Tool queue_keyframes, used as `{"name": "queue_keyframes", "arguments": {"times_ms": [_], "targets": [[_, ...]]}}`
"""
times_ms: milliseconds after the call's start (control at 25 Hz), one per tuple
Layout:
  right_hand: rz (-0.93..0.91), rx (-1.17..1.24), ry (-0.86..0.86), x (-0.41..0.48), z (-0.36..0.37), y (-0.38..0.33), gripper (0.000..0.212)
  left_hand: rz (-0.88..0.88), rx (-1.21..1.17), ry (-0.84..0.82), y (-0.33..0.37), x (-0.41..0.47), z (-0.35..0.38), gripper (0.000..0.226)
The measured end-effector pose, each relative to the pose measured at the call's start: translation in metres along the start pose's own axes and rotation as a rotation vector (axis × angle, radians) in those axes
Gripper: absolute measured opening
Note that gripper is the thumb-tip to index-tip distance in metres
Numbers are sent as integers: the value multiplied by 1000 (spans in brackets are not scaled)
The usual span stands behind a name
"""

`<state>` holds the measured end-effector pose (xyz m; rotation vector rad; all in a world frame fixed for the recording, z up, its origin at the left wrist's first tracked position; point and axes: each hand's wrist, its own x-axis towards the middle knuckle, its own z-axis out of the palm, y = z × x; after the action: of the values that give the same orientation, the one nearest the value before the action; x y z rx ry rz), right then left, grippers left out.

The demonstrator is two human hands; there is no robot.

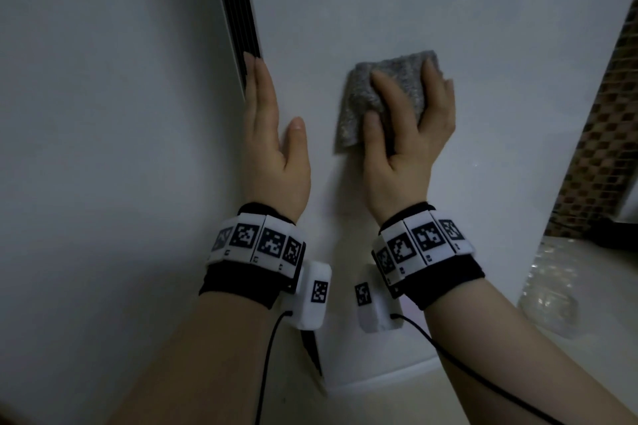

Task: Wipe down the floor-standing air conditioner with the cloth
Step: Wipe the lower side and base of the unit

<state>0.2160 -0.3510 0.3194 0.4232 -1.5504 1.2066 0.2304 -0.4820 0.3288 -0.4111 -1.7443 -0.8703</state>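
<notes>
Dim white casing fills most of my view: the air conditioner (414,10) stands right in front of me. The grey cloth (397,67), bunched into a pad, lies flat against its broad face, right of the middle. My right hand (417,134) grips it, fingers curled over the top and thumb pinching the lower edge, and presses it to the casing. My left hand (272,148) holds nothing; its straight fingers rest along the unit's corner, just below the dark vent slot (238,3), with the thumb spread onto the front. Both wrists wear marker bands (255,245) with trailing cables (266,355). Off to the right are a brown mosaic wall (600,148) and a clear plastic bottle (549,290).
</notes>
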Motion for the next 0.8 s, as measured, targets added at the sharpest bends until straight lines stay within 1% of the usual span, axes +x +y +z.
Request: {"name": "queue_keyframes", "arguments": {"times_ms": [40, 80, 200, 240, 320, 400, 520, 560, 680, 720, 800], "targets": [[-34, -8, -24, 2, -3, 4, 32, 14, 4, -1, 2, 1, 2, 60], [-28, -4, -17, 6, -5, 8, 33, 15, 4, -1, 4, 1, 3, 61], [106, 22, 64, 15, -11, 11, 34, -6, -14, -11, 12, 2, 7, 62], [102, 24, 47, 13, -11, 10, 35, -4, -4, -15, 14, 3, 8, 62], [9, 17, -36, 10, -13, 14, 37, -2, 31, -20, 18, 4, 10, 62], [-28, 11, -41, 15, -18, 22, 37, 4, 98, -11, 21, 4, 14, 62], [122, 67, 51, 22, -24, 25, 36, 7, 237, 12, 26, 2, 19, 64], [121, 68, 33, 20, -24, 24, 35, 5, 276, 17, 28, 2, 21, 64], [-8, 45, -82, 17, -30, 30, 33, 4, 350, 27, 32, 2, 24, 65], [6, 49, -69, 22, -33, 34, 33, 5, 361, 31, 34, 3, 27, 65], [102, 63, 6, 33, -37, 36, 34, -1, 375, 43, 38, 4, 30, 65]]}}
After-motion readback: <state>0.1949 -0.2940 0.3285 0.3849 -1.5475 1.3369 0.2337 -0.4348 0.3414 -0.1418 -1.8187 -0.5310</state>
